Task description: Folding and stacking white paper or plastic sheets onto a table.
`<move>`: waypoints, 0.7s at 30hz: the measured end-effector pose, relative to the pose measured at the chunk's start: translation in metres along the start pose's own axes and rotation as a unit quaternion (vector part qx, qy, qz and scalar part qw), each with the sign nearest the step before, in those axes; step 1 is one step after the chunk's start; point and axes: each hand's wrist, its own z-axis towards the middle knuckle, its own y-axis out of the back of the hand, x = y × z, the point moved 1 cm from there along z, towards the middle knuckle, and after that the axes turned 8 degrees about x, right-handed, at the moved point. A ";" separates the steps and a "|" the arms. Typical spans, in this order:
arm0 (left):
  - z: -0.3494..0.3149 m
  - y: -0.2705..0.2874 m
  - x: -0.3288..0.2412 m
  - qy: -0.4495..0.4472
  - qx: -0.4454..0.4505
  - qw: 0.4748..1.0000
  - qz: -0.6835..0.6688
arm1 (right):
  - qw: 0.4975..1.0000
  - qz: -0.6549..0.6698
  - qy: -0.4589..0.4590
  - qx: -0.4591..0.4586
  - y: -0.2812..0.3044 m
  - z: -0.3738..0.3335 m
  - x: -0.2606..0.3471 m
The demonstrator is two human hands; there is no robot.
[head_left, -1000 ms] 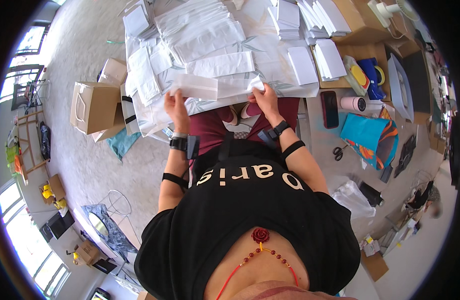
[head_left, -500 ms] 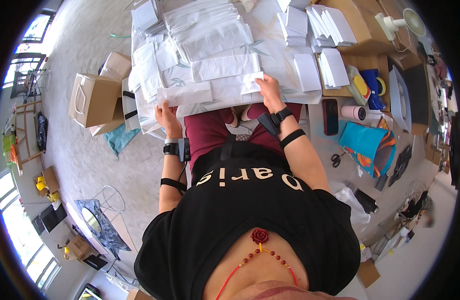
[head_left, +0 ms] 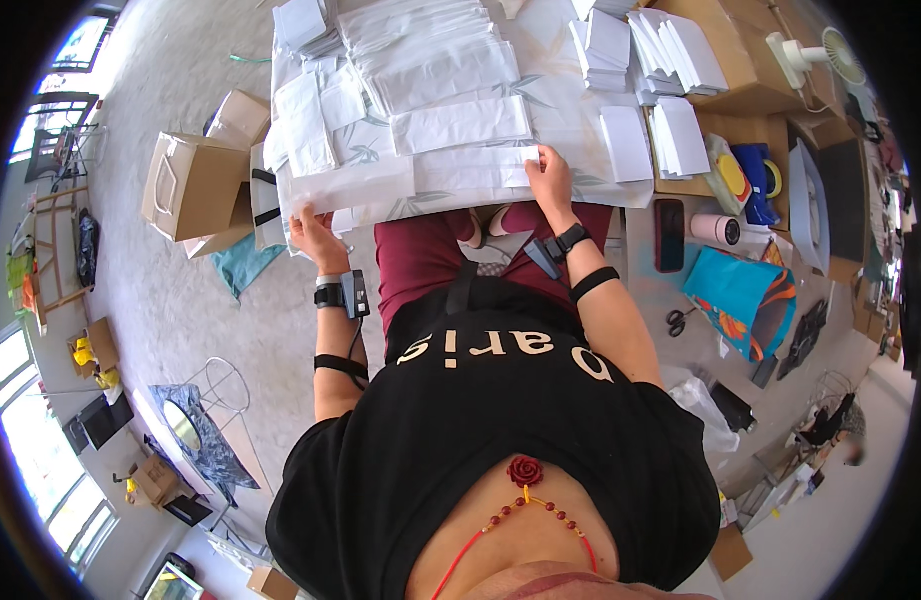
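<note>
At the near edge of the table, my left hand (head_left: 318, 238) pinches the lower left corner of a thin, translucent white sheet (head_left: 350, 186). My right hand (head_left: 550, 182) has its thumb and fingers closed on the right end of a flat white strip (head_left: 472, 169). The strip's left end meets the translucent sheet; whether it lies inside or under it I cannot tell. Just beyond is another flat white piece (head_left: 460, 125), with a large overlapping pile of thin white pieces (head_left: 430, 65) behind it. More white sheets (head_left: 305, 125) lie at the left.
Stacks of folded white paper (head_left: 678, 140) stand at the right, by a cardboard box (head_left: 740, 60) and a small fan (head_left: 828, 56). A phone (head_left: 668, 235), a pink cylinder (head_left: 715, 229) and scissors (head_left: 677, 322) lie nearer. Cardboard boxes (head_left: 190, 185) sit left of the table.
My left hand has moved left and slightly down, and the translucent sheet now reaches further left. My right hand has shifted slightly right, and the white strip between the hands lies more stretched out.
</note>
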 end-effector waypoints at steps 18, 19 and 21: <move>-0.003 -0.010 -0.045 -0.075 -0.051 0.994 0.059 | 0.998 -0.017 0.038 0.046 0.007 0.000 -0.005; -0.004 -0.009 -0.046 -0.074 -0.054 0.994 0.059 | 0.998 -0.017 0.038 0.047 0.008 0.000 -0.004; -0.003 -0.006 -0.046 -0.074 -0.053 0.994 0.058 | 0.997 -0.032 0.032 0.057 0.010 -0.001 -0.003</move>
